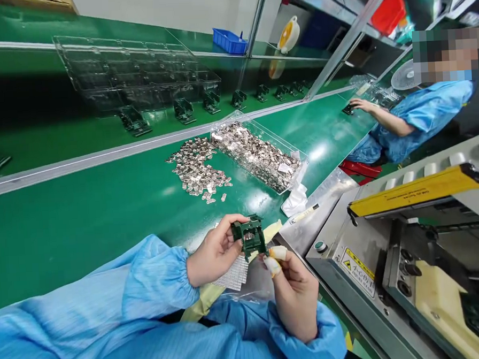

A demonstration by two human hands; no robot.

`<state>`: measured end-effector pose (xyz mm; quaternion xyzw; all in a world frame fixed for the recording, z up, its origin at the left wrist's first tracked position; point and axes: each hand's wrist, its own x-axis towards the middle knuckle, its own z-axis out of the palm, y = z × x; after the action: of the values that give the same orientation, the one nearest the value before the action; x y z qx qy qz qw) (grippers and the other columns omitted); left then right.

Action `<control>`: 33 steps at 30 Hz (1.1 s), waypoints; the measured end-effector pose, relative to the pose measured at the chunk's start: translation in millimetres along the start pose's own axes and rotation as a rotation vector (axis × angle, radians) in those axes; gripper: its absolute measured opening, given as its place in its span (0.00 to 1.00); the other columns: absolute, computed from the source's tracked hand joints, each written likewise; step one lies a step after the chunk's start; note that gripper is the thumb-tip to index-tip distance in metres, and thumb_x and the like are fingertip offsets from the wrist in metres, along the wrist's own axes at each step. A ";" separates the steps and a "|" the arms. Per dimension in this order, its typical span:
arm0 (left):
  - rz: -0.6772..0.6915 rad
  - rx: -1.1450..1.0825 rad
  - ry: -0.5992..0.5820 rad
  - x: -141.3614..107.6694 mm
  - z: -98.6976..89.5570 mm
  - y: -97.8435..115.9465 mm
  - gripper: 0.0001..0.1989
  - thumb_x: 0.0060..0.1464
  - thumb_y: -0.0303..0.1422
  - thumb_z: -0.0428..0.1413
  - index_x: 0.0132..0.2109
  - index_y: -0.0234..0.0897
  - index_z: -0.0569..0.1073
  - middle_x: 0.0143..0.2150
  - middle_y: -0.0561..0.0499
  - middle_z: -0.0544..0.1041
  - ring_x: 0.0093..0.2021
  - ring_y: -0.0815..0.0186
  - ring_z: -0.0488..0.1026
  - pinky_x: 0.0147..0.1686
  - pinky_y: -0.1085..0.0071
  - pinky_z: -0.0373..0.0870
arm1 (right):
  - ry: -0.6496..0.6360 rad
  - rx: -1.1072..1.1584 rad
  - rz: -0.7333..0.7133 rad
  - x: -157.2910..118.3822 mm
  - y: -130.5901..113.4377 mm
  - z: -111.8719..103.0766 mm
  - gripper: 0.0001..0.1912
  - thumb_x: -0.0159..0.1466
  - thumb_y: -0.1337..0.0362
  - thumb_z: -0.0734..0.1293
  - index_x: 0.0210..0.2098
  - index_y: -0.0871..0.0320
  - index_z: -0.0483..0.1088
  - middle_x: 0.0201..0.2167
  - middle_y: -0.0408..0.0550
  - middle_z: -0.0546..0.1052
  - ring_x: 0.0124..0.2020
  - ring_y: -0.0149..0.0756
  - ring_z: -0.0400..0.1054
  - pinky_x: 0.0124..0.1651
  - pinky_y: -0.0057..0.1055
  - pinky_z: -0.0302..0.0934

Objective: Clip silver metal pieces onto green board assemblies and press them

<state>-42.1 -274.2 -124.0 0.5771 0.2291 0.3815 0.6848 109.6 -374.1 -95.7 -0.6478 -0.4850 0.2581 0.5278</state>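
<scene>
A dark green plastic frame (254, 236) with cut-outs is held over my lap. My left hand (213, 254) grips its left side between thumb and fingers. My right hand (296, 289), with pale covers on thumb and forefinger, is pinched close against the frame's lower right corner. Whatever lies between those fingertips is too small to make out. Beneath the frame lies a white sheet (233, 276) with a fine grid of marks. Farther off on the green bench, small metal pieces (199, 171) form a loose pile beside a clear plastic box (262, 154) full of similar pieces.
Several green frames (184, 111) stand in a row along the belt behind a metal rail, near a clear tray (137, 64). At right is a machine (347, 249) with a yellow bar. A pen (304, 213) lies beside it. A co-worker (420, 111) in blue sits beyond.
</scene>
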 end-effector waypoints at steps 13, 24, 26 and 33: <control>0.053 0.168 0.004 -4.7 2.8 7.6 0.15 0.62 0.28 0.50 0.56 0.38 0.62 0.42 0.49 0.75 0.35 0.69 0.74 0.35 0.75 0.72 | 0.194 -0.173 -0.172 11.4 0.2 43.9 0.03 0.61 0.66 0.67 0.34 0.57 0.74 0.60 0.57 0.68 0.62 0.49 0.61 0.64 0.50 0.53; 0.063 0.226 -0.030 -9.4 -0.5 6.3 0.15 0.63 0.33 0.50 0.56 0.39 0.64 0.40 0.48 0.74 0.32 0.69 0.73 0.32 0.74 0.72 | 0.070 0.500 0.153 14.3 12.4 46.3 0.30 0.57 0.57 0.74 0.56 0.55 0.64 0.58 0.59 0.71 0.54 0.47 0.69 0.53 0.44 0.68; 0.008 0.209 -0.042 -9.0 -1.2 13.0 0.15 0.64 0.35 0.50 0.56 0.39 0.63 0.41 0.47 0.75 0.36 0.66 0.74 0.36 0.72 0.73 | -0.031 0.485 0.077 14.9 9.0 31.4 0.31 0.59 0.58 0.73 0.59 0.54 0.62 0.63 0.59 0.66 0.60 0.49 0.65 0.56 0.45 0.66; -0.159 0.499 -0.349 -13.0 13.4 64.1 0.21 0.62 0.37 0.52 0.61 0.42 0.66 0.28 0.54 0.72 0.25 0.68 0.68 0.25 0.75 0.67 | -0.212 0.326 -0.138 -14.2 -3.4 -24.7 0.34 0.58 0.61 0.75 0.62 0.50 0.64 0.59 0.53 0.70 0.60 0.48 0.64 0.62 0.46 0.61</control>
<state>-56.4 -290.0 -60.7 0.7644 0.2393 0.1541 0.5786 123.7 -397.7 -87.3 -0.4883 -0.5329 0.3631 0.5879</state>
